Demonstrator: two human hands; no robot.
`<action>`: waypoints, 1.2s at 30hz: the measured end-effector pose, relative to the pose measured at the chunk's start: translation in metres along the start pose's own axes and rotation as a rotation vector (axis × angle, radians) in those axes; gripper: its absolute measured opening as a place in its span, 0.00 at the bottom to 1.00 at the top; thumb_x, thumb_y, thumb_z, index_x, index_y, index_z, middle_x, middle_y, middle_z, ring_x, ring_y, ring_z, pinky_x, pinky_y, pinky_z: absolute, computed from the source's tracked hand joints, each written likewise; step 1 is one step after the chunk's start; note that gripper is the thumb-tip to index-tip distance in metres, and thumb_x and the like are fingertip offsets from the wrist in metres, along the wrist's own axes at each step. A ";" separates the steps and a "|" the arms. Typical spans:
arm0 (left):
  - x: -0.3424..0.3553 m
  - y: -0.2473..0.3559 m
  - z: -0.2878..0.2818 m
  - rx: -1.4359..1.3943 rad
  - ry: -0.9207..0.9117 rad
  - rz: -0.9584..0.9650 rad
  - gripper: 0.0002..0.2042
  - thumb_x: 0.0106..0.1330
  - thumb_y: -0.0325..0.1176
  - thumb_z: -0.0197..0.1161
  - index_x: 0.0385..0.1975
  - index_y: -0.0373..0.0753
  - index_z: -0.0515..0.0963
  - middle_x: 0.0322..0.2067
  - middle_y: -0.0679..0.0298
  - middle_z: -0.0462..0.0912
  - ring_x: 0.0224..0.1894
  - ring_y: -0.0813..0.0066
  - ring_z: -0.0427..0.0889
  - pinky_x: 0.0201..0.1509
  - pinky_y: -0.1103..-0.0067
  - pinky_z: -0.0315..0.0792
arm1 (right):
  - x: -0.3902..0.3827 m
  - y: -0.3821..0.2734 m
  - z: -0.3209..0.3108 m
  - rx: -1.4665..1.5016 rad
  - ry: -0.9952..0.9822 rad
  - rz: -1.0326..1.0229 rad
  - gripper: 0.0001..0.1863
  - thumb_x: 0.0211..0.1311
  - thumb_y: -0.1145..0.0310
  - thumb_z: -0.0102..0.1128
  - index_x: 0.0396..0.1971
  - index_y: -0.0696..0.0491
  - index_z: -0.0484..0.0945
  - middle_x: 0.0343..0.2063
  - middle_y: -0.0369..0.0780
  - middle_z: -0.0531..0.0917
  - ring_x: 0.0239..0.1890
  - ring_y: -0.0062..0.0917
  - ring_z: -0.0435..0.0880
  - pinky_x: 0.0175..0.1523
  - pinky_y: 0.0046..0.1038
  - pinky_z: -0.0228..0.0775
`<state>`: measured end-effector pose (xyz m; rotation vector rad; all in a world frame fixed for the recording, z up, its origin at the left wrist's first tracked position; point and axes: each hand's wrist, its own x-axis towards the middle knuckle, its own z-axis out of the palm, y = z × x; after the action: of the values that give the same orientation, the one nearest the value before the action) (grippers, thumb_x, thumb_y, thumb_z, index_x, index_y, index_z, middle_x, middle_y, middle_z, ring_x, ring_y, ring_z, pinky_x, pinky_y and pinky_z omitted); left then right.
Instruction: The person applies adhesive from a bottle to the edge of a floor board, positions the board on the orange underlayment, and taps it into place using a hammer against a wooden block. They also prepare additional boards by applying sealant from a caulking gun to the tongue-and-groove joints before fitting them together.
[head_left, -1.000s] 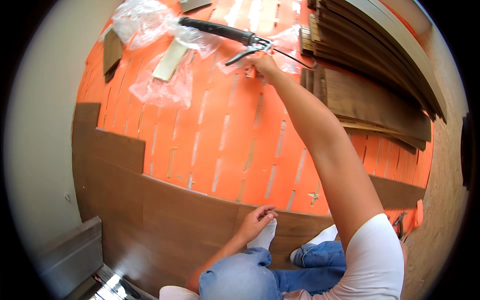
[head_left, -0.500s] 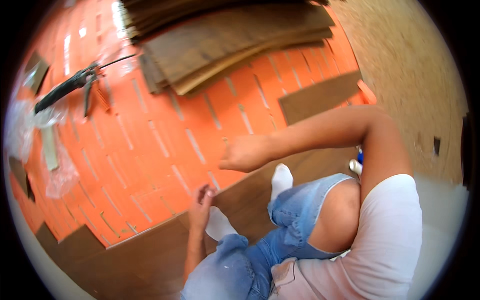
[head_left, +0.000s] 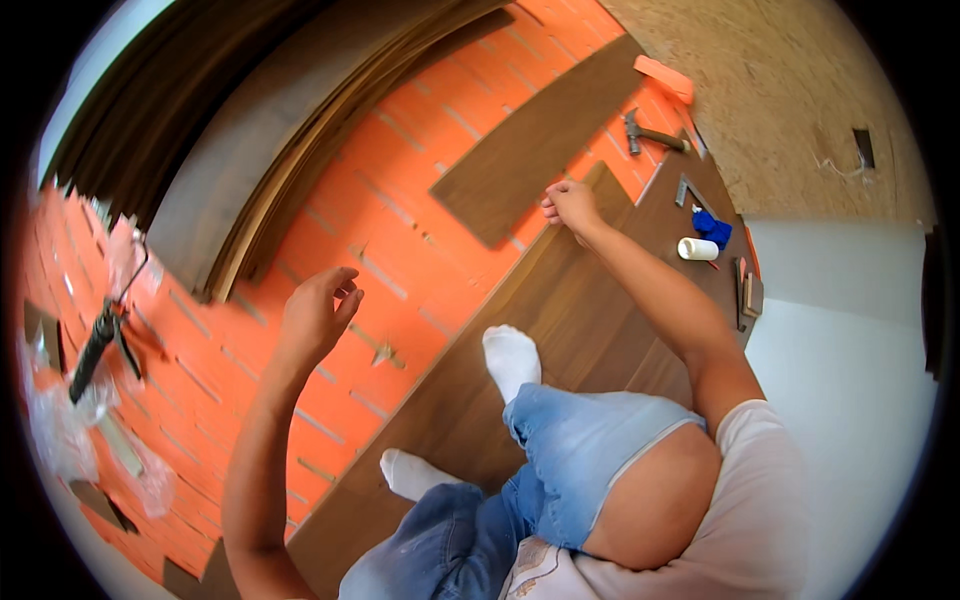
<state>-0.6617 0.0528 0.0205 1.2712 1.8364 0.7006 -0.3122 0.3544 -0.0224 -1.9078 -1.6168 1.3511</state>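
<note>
Holding nothing in the bare left hand (head_left: 322, 312), with fingers bent and thumb apart, above the orange slotted underlayment sheet (head_left: 450, 270). Reaching farther right with the bare right hand (head_left: 572, 208), loosely curled at the fingers; cannot tell whether closed on anything small. Lying flat near that hand, on the orange sheet: a long brown wooden plank (head_left: 545, 140). Resting white-socked feet (head_left: 512, 360) on the laid brown plank floor (head_left: 620, 320). Piled beyond the left hand: a stack of brown planks (head_left: 270, 110). Lying farther left, beside crumpled clear plastic (head_left: 65, 420): a black caulking gun (head_left: 98, 350). Lying at upper right: a steel-headed hammer (head_left: 655, 137), near a white cylindrical bottle (head_left: 698, 249).
</note>
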 end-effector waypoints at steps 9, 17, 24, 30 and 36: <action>0.180 0.055 0.089 0.444 0.101 0.312 0.22 0.64 0.33 0.63 0.56 0.28 0.75 0.48 0.48 0.83 0.53 0.48 0.79 0.61 0.62 0.71 | 0.086 -0.031 0.007 -0.035 0.164 0.349 0.18 0.61 0.70 0.54 0.49 0.65 0.77 0.35 0.49 0.84 0.28 0.32 0.86 0.29 0.31 0.82; 0.220 0.083 0.125 0.357 -0.038 -0.052 0.21 0.64 0.41 0.61 0.47 0.27 0.78 0.47 0.40 0.80 0.51 0.43 0.77 0.57 0.55 0.70 | 0.093 -0.007 -0.012 0.257 0.180 0.345 0.07 0.55 0.75 0.55 0.33 0.63 0.75 0.23 0.42 0.76 0.19 0.26 0.75 0.20 0.28 0.72; 0.240 0.090 0.108 0.273 0.010 -0.081 0.23 0.68 0.46 0.56 0.38 0.26 0.81 0.37 0.41 0.83 0.45 0.44 0.80 0.55 0.57 0.72 | 0.076 -0.042 -0.039 0.244 0.131 0.336 0.14 0.61 0.65 0.62 0.35 0.63 0.75 0.24 0.45 0.79 0.20 0.33 0.86 0.13 0.25 0.60; 0.242 0.125 0.079 0.056 -0.109 -0.121 0.25 0.72 0.49 0.53 0.33 0.26 0.80 0.28 0.42 0.82 0.35 0.49 0.83 0.45 0.61 0.75 | 0.062 -0.040 -0.068 0.249 0.126 0.310 0.20 0.69 0.54 0.60 0.35 0.60 0.75 0.23 0.41 0.80 0.21 0.29 0.87 0.15 0.23 0.58; 0.247 0.141 0.066 -0.223 -0.185 -0.197 0.23 0.75 0.48 0.52 0.38 0.28 0.80 0.34 0.52 0.84 0.39 0.61 0.83 0.48 0.68 0.74 | 0.051 -0.052 -0.084 0.226 0.096 0.153 0.23 0.71 0.49 0.58 0.30 0.56 0.74 0.22 0.39 0.79 0.21 0.24 0.85 0.17 0.20 0.59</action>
<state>-0.5829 0.3341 0.0245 0.9630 1.6548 0.6369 -0.2808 0.4442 0.0354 -1.9572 -1.2376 1.4101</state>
